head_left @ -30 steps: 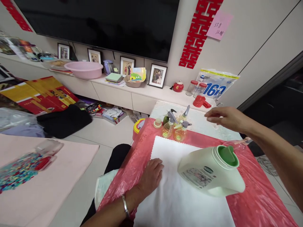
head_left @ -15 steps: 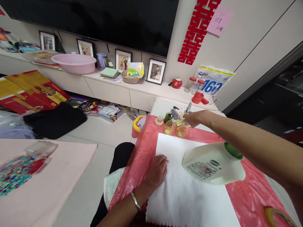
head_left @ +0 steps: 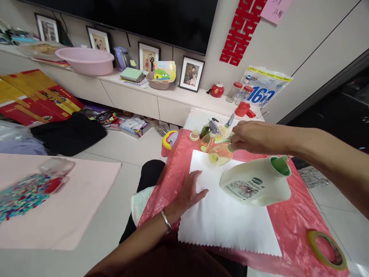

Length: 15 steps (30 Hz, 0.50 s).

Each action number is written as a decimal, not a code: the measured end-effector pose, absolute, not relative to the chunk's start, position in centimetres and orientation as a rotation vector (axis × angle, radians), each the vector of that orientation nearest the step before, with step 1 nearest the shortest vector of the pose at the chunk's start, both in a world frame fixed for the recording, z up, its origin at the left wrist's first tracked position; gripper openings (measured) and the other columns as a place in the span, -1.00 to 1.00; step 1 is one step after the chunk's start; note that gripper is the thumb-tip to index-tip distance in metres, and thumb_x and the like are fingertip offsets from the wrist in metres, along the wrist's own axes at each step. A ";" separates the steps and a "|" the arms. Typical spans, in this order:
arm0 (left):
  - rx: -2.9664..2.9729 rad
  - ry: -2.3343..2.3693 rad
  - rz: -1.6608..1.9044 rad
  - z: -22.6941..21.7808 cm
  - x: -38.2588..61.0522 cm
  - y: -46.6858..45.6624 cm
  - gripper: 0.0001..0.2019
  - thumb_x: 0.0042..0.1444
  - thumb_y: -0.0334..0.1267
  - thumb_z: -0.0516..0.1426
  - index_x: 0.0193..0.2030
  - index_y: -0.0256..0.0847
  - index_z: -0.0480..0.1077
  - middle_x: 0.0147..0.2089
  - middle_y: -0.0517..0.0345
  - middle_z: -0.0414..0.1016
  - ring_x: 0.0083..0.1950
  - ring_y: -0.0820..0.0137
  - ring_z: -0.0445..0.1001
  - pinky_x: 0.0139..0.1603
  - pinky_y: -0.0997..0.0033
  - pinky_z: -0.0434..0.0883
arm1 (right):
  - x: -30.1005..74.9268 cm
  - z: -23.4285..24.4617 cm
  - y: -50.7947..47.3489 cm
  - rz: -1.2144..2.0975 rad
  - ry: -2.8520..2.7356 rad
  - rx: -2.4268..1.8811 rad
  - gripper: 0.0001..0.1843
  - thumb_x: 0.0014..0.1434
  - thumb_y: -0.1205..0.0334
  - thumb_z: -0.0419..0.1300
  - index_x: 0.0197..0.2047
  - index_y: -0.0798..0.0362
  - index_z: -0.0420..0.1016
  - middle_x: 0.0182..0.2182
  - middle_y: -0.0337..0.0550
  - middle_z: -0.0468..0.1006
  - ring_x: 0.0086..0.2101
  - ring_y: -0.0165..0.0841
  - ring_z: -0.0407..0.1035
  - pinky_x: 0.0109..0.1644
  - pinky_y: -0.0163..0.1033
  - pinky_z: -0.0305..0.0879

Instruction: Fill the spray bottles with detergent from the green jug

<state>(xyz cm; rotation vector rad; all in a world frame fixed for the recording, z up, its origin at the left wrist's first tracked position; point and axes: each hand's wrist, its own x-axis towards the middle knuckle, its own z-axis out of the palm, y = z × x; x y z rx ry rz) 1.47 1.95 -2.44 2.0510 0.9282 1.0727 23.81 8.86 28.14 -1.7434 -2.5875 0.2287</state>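
My right hand (head_left: 241, 135) is closed around the top of a clear bottle (head_left: 221, 154), which tilts with a little yellowish liquid in it, over the far edge of a white scalloped cloth (head_left: 230, 227). My left hand (head_left: 190, 190) rests at the cloth's left side, fingers and thumb spread, nothing in it. Between the hands and to the right stands a large pale jug (head_left: 245, 184) with a green cap (head_left: 280, 166). Just left of the held bottle are a pump bottle of orange liquid (head_left: 206, 144) and a dark green bottle (head_left: 205, 132). Another grey-topped bottle (head_left: 224, 131) stands behind.
Pink plastic sheeting (head_left: 300, 215) covers the table, with a tape roll (head_left: 340, 259) at the right corner. A small round container (head_left: 194, 135) sits at the far left corner. Colourful small pieces (head_left: 25, 196) lie on a pink-covered table to the left. A cabinet (head_left: 129, 92) runs behind.
The bottle in my right hand has come away from the other bottles, tilting and moving nearer over the cloth. My left hand's fingers have spread apart. The view has tipped downward.
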 end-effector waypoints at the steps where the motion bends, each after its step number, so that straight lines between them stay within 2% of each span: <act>1: 2.006 0.925 1.084 -1.9 1.3 1.8 -0.15 0.10 -0.02 0.34 0.41 -0.19 0.02 0.34 -0.26 0.26 0.36 -0.08 0.33 0.32 -0.24 0.38 | 22.5 28.5 7.6 0.280 -2.779 -1.664 -0.73 0.11 0.23 0.33 -0.54 0.14 0.43 -0.52 -0.16 0.33 -0.49 -0.50 0.08 -0.37 -0.35 -0.03; 4: 1.875 0.915 1.129 0.2 1.4 1.0 0.13 -0.08 0.18 0.42 0.46 -0.15 -0.12 0.43 -0.31 0.11 0.44 -0.17 0.21 0.40 -0.29 0.27 | 18.6 28.1 3.7 0.284 -2.926 -1.600 -0.83 0.08 0.48 0.20 -0.51 0.11 0.46 -0.49 -0.18 0.32 -0.54 -0.53 0.02 -0.41 -0.34 -0.10; 8: 1.788 0.890 1.119 1.6 2.4 0.4 0.05 -0.14 0.14 0.46 0.36 -0.11 0.01 0.34 -0.21 0.22 0.36 -0.14 0.29 0.34 -0.27 0.33 | 15.7 25.1 0.3 0.308 -2.812 -1.599 -0.72 -0.03 0.65 0.14 -0.46 0.08 0.52 -0.43 -0.18 0.35 -0.49 -0.50 0.11 -0.43 -0.34 -0.09; 10: 1.733 0.878 1.086 1.5 2.9 0.5 -0.03 -0.14 0.05 0.47 0.32 -0.12 0.07 0.28 -0.17 0.30 0.29 -0.09 0.37 0.28 -0.22 0.40 | 15.5 23.4 -0.5 0.283 -2.676 -1.568 -0.70 0.04 0.63 0.14 -0.38 0.05 0.56 -0.37 -0.16 0.37 -0.42 -0.46 0.20 -0.41 -0.36 -0.01; 12: 1.666 0.863 1.072 1.3 2.9 0.8 -0.10 -0.12 -0.03 0.46 0.29 -0.12 0.12 0.23 -0.13 0.36 0.24 -0.04 0.43 0.23 -0.16 0.44 | 15.9 21.9 -1.0 0.266 -2.494 -1.499 -0.67 0.21 0.52 0.11 -0.15 -0.01 0.63 -0.22 -0.14 0.44 -0.31 -0.41 0.31 -0.33 -0.35 0.17; 13: 1.636 0.852 1.067 1.1 2.8 1.0 -0.13 -0.11 -0.05 0.46 0.28 -0.11 0.14 0.21 -0.11 0.38 0.21 -0.02 0.45 0.21 -0.13 0.46 | 16.3 21.0 -1.4 0.265 -2.375 -1.460 -0.64 0.29 0.43 0.10 0.02 -0.06 0.61 -0.11 -0.13 0.46 -0.22 -0.37 0.37 -0.25 -0.31 0.29; 15: 1.592 0.842 1.058 0.9 2.3 1.5 -0.18 -0.09 -0.05 0.44 0.25 -0.10 0.18 0.18 -0.06 0.42 0.18 0.02 0.47 0.19 -0.10 0.47 | 16.9 19.0 -2.4 0.265 -2.072 -1.429 -0.54 0.39 0.26 0.12 0.32 -0.15 0.41 0.11 -0.15 0.41 -0.05 -0.30 0.42 -0.02 -0.19 0.43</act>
